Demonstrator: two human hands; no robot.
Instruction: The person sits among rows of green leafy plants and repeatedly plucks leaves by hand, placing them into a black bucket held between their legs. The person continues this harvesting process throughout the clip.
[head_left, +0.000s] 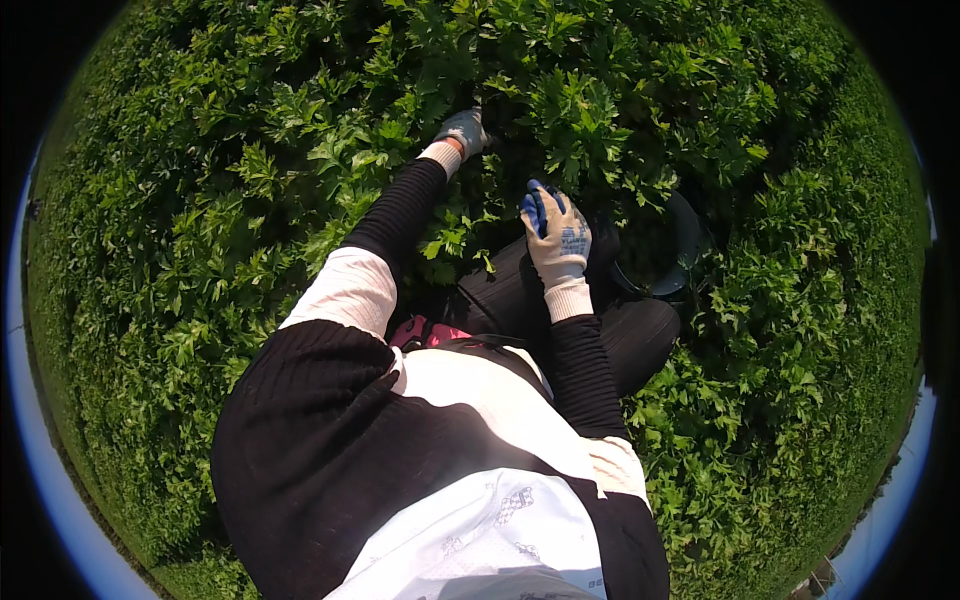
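My left hand (465, 132), in a pale knitted work glove, reaches in among leafy green plants (390, 142) ahead of me. Shade and foliage hide its fingertips, so its grip is unclear. My right hand (561, 234) is nearer my body, above my dark-trousered knees. Its glove has a pale back bearing print and blue-coated fingers, which are bent and turned away. Nothing shows in that hand, but its palm side is hidden. Just beyond it stands a leafy plant (577, 124) with toothed, lobed leaves.
To the right of my right hand, a dark round bucket (684, 244) stands among the plants, partly covered by leaves and my leg. A pink-red item (427, 331) lies at my waist beside a dark strap. Dense crop (780, 315) surrounds me on both sides.
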